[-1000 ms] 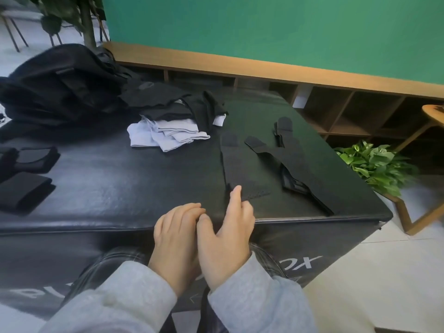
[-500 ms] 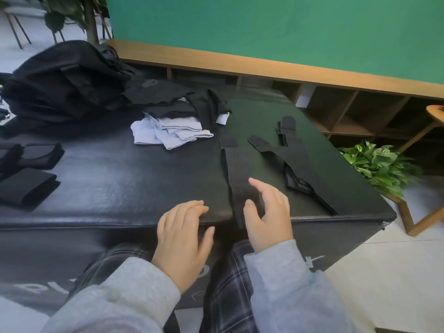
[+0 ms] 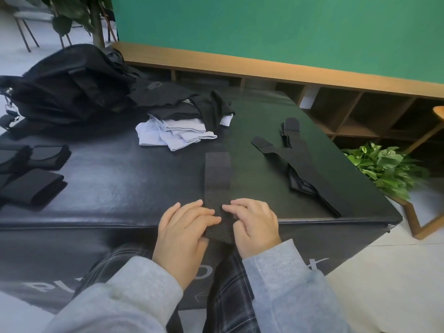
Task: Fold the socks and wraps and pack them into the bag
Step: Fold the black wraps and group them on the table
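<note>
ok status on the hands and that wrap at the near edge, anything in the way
Left hand and right hand both gripping perforated black wrap at near edge. Wrap lies flat, unfolded. Nothing blocking; white socks beyond it.

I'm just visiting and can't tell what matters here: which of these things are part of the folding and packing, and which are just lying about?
Part of the job:
- perforated wrap, held at its near end by the left hand and right hand
- long wraps
- pale socks
- dark clothes pile
- folded wraps
- black bag

Just lying about:
- potted plant
- wooden shelf
</note>
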Available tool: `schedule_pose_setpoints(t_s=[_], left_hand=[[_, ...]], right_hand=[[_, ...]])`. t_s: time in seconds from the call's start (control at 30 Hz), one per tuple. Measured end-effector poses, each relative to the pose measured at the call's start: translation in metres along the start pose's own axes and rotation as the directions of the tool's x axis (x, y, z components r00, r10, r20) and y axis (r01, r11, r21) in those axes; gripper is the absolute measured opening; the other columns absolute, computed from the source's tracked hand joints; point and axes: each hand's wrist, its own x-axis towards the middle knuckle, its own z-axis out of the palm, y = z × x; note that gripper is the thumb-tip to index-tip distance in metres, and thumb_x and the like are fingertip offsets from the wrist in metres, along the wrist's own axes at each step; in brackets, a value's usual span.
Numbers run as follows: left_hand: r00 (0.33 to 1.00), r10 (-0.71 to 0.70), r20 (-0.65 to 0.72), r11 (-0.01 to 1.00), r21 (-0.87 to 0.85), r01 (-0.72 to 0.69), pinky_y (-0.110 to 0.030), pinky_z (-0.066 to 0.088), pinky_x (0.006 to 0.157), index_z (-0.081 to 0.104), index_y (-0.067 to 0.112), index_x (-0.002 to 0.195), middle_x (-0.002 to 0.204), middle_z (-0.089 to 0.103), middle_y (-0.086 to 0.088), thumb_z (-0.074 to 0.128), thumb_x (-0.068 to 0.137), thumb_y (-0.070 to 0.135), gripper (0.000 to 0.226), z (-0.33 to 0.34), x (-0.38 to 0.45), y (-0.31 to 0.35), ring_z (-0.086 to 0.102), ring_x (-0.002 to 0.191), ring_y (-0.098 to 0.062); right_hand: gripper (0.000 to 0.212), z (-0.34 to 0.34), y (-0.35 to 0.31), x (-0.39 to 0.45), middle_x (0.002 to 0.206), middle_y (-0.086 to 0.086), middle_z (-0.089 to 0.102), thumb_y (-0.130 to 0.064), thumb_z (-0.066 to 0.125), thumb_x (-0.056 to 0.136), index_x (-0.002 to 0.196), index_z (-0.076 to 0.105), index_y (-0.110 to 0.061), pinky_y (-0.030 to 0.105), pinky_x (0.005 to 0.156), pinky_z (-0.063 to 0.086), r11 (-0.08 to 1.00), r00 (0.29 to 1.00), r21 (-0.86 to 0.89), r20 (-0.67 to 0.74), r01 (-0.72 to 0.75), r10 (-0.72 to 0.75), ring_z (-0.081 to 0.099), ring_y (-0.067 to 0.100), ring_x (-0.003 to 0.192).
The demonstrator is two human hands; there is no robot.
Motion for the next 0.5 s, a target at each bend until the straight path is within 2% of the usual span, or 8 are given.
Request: schedule_pose_setpoints(t_s=[0.07,0.13,0.23,0.3,0.4,0.5], left_hand=[[0.998,-0.052,-0.039,0.998,-0.021,0.051,-0.025,0.018,0.107,0.066,0.023,0.093,0.099,0.067,0.010,0.050,0.081,0.022,0.021,-0.003,0.002,0.000,0.050,0.111,-0.006],[0.992,-0.113,-0.055,0.993,-0.036,0.111,-0.022,0.018,0.106,0.065,0.022,0.092,0.096,0.067,0.011,0.045,0.086,0.033,0.024,-0.003,0.004,0.000,0.051,0.107,-0.004],[0.977,-0.202,-0.067,0.979,-0.049,0.199,-0.023,0.023,0.101,0.061,0.026,0.096,0.087,0.063,0.015,0.045,0.088,0.036,0.021,-0.006,0.004,0.003,0.043,0.094,0.006],[0.953,-0.299,-0.054,0.952,-0.079,0.295,-0.026,0.029,0.092,0.059,0.027,0.101,0.082,0.055,0.022,0.054,0.089,0.032,0.014,-0.008,0.005,0.006,0.032,0.089,0.010],[0.925,-0.378,-0.022,0.918,-0.136,0.372,-0.017,0.021,0.088,0.052,0.032,0.106,0.082,0.050,0.025,0.064,0.084,0.029,0.025,-0.010,0.005,0.005,0.035,0.094,-0.004],[0.914,-0.404,-0.038,0.906,-0.157,0.394,-0.006,0.017,0.084,0.043,0.035,0.099,0.081,0.055,0.020,0.069,0.079,0.028,0.034,-0.012,0.007,0.003,0.047,0.095,-0.018]], right_hand=[[0.046,0.003,0.009,-0.001,0.098,-0.009,0.068,-0.010,0.035,0.069,0.088,0.074,-0.023,0.021,0.085,0.030,0.995,0.990,0.055,-0.120,0.081,-0.074,0.044,0.006,0.099],[0.041,0.004,0.014,-0.003,0.097,-0.009,0.069,-0.001,0.043,0.064,0.083,0.073,-0.020,0.020,0.085,0.028,0.994,0.988,0.066,-0.132,0.090,-0.081,0.046,0.007,0.098],[0.029,0.005,0.011,-0.004,0.104,-0.011,0.067,-0.019,0.044,0.071,0.085,0.070,-0.019,0.022,0.087,0.030,0.984,0.983,0.075,-0.105,0.161,-0.153,0.048,0.005,0.101],[0.030,0.007,0.006,-0.005,0.099,-0.016,0.066,-0.030,0.046,0.075,0.094,0.068,-0.020,0.023,0.086,0.037,0.978,0.985,0.123,-0.066,0.167,-0.160,0.049,0.004,0.098],[0.026,0.005,-0.001,-0.007,0.082,-0.030,0.055,-0.030,0.060,0.082,0.104,0.049,-0.038,0.022,0.083,0.040,0.960,1.000,0.277,-0.004,0.028,-0.028,0.055,0.004,0.090],[0.044,0.007,0.000,-0.011,0.074,-0.027,0.053,-0.017,0.072,0.080,0.087,0.037,-0.043,0.016,0.077,0.038,0.958,0.999,0.288,-0.040,-0.003,0.015,0.058,0.013,0.085]])
